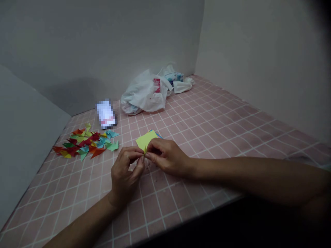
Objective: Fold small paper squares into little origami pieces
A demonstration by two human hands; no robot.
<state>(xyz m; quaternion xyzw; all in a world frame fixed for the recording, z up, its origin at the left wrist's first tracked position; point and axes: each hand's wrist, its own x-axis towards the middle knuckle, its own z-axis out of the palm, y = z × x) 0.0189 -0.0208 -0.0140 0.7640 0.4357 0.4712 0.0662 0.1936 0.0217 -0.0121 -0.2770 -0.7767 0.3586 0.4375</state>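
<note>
My left hand and my right hand meet just above the pink checked tabletop. Both pinch a small folded piece of yellow-green paper between their fingertips; only a tip of it shows. Right behind the hands lies a small stack of square paper sheets, a yellow-green one on top and a blue edge showing beneath.
A pile of several folded paper pieces in red, green, yellow, orange and teal lies at the left. A blurred white object stands behind it. White plastic bags sit in the back corner. Grey walls close off three sides. The table's front edge runs near my forearms.
</note>
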